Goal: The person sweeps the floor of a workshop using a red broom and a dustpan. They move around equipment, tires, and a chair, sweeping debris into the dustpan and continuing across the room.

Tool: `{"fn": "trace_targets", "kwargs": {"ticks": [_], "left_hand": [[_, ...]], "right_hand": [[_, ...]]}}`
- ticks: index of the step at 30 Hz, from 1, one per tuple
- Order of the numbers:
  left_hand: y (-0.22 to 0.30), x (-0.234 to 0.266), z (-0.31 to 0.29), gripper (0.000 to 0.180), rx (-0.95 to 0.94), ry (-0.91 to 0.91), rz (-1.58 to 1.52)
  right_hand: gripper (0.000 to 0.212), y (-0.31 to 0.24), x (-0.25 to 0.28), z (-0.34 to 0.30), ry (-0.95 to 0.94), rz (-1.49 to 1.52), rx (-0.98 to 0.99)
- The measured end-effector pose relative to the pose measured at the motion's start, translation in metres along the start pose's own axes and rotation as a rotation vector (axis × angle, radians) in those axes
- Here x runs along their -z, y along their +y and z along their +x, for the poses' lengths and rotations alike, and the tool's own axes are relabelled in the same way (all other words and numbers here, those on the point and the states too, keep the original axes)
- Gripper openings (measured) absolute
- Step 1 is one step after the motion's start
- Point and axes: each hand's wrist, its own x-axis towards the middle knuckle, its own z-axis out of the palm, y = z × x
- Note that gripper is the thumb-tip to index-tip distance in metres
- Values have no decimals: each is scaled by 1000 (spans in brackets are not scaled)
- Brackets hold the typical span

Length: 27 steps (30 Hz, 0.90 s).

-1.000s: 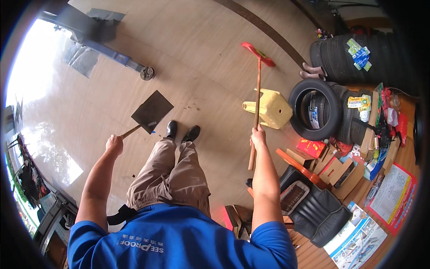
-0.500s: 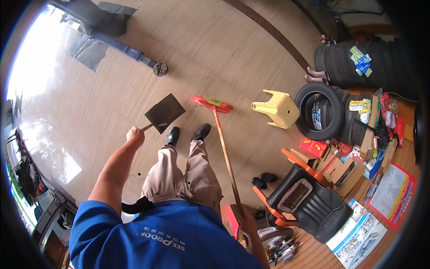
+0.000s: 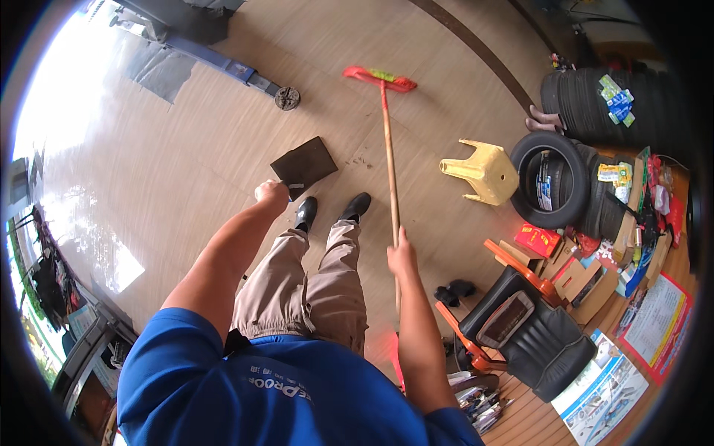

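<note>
My left hand [image 3: 272, 192] is closed round the handle of a black dustpan [image 3: 305, 166], whose pan rests on or just above the floor in front of my shoes. My right hand [image 3: 402, 256] grips the wooden stick of a broom [image 3: 390, 156]. The red broom head [image 3: 379, 79] with yellow-green bristles lies farther out on the floor, ahead of the dustpan. Small bits of dirt [image 3: 359, 161] are scattered on the tiles between the broom head and my feet, just right of the dustpan.
A yellow stool [image 3: 483, 172] lies on its side to the right, beside a standing tyre [image 3: 550, 181]. Nearer stands a black chair [image 3: 524, 334] with orange arms; dark shoes [image 3: 455, 291] lie by it. A blue lift arm [image 3: 216, 62] reaches in from the far left.
The broom head has moved away from me and off the dirt, which now shows. My right hand has come forward along the stick, and the dustpan has shifted slightly.
</note>
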Motion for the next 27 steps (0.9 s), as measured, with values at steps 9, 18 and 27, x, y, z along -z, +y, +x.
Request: {"fn": "trace_targets", "kwargs": {"ticks": [9,18,27], "left_hand": [[10,5,25,24,-56,19,-33],[-28,-4,1,21,-113,85,7],[-24,-22,10,25,-83,113,209]], "right_hand": [[70,39,31,-256,-519,175,-210],[69,58,32,-241,-287,151,-103],[73,58,-12,-177,-230,399,-327]]}}
